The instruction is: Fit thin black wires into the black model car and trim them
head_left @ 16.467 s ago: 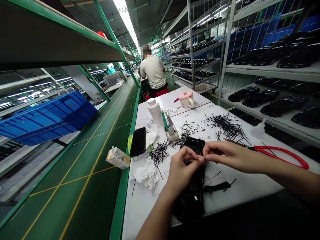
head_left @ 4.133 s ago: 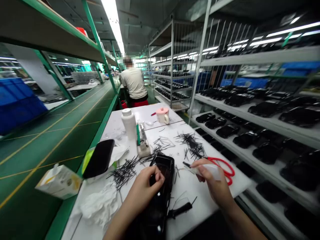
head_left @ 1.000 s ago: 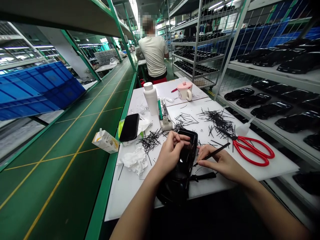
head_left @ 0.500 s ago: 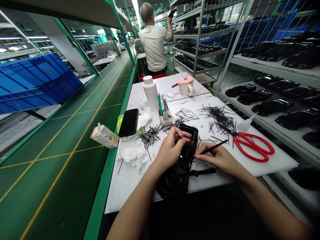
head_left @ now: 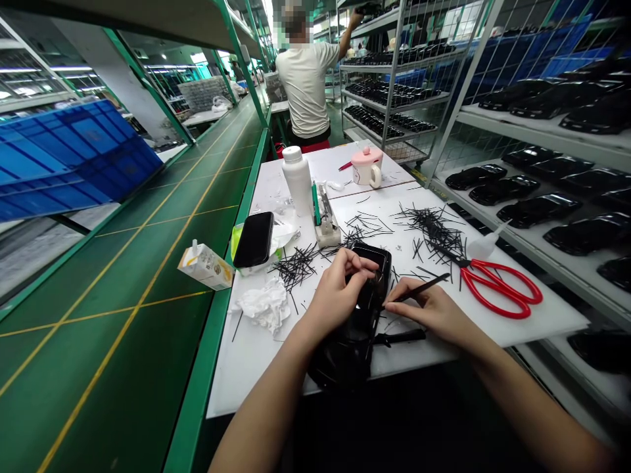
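A glossy black model car body (head_left: 340, 361) lies lengthwise at the table's front edge. My left hand (head_left: 338, 289) rests over it, fingers curled and thumb near the index finger; whatever they pinch is hidden. On the car's right side, my right hand (head_left: 428, 307) is closed around a slim dark stick-like tool (head_left: 428, 285), its lower tip at the car's edge. Just below that hand lies a black slender tool (head_left: 401, 337). Thin black strips (head_left: 296, 268) are scattered around, with another pile (head_left: 434, 226) beside the red-handled scissors (head_left: 497, 286).
A phone (head_left: 254, 240), crumpled tissue (head_left: 266, 307), drink carton (head_left: 206, 266), white bottle (head_left: 297, 180) and lidded mug (head_left: 367, 167) stand around the white table. A green conveyor (head_left: 123, 263) runs left; racks of black car bodies (head_left: 537, 205) stand right. A person (head_left: 308, 92) sits ahead.
Both my hands and the car body stay almost in place. The person ahead has raised an arm higher toward the rack.
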{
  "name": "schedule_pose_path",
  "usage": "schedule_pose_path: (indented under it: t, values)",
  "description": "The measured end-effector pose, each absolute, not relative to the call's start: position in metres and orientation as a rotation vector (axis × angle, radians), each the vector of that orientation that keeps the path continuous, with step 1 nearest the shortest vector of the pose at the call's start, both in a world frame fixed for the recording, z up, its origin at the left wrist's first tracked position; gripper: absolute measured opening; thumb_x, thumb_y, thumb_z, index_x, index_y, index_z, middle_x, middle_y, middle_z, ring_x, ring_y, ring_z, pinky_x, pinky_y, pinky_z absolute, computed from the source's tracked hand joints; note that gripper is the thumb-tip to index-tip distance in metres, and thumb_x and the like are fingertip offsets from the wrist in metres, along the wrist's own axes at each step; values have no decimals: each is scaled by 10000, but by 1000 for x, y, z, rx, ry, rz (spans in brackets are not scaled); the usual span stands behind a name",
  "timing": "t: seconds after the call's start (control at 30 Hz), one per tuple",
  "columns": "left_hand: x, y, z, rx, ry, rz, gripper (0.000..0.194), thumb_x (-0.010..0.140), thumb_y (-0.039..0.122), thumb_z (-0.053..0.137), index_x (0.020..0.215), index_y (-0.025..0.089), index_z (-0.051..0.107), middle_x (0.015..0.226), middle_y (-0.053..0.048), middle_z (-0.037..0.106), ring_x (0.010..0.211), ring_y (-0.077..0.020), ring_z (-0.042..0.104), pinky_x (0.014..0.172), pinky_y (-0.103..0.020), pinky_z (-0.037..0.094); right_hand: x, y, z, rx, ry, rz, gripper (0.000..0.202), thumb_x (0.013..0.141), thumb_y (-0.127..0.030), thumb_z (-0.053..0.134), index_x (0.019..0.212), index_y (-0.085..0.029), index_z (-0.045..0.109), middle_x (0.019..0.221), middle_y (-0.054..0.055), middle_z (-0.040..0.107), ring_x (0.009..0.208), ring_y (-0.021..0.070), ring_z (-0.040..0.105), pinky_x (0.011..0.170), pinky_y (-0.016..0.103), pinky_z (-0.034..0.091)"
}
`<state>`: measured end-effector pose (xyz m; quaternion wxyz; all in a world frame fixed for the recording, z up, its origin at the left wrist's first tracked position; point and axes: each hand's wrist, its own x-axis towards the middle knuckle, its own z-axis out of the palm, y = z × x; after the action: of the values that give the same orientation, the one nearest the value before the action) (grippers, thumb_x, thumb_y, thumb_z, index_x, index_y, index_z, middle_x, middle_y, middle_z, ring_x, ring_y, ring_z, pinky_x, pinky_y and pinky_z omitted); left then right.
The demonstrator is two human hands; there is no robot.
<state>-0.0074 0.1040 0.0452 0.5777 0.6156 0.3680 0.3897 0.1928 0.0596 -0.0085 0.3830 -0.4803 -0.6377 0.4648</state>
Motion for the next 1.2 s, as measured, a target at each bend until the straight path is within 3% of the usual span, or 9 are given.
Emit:
schedule_pose_path:
  t: [0.27, 0.53, 1.2]
  values:
    - [-7, 104, 45, 1446, 864, 911, 157, 892, 130, 501, 847, 223, 382, 1015, -42, 681, 921, -156, 657, 876, -332, 483, 190, 58, -9, -1234, -1637, 1151, 211, 888, -426, 675, 859, -217, 665, 879, 38, 675, 874, 236, 608, 813, 361, 439]
    - [-7, 104, 45, 1452, 867, 904, 165, 893, 132, 505, 842, 224, 377, 1016, -42, 680, 922, -157, 656, 868, -331, 477, 190, 57, -4, -1226, -1616, 1172, 191, 865, -397, 702, 851, -216, 642, 817, 7, 627, 810, 196, 599, 756, 305, 465]
    - [-7, 104, 44, 1453, 859, 903, 159, 885, 135, 519, 843, 224, 395, 1013, -44, 687, 954, -166, 655, 904, -350, 489, 191, 59, -8, -1272, -1647, 1116, 255, 860, -460, 694, 823, -209, 666, 781, 25, 648, 773, 211, 601, 711, 323, 458]
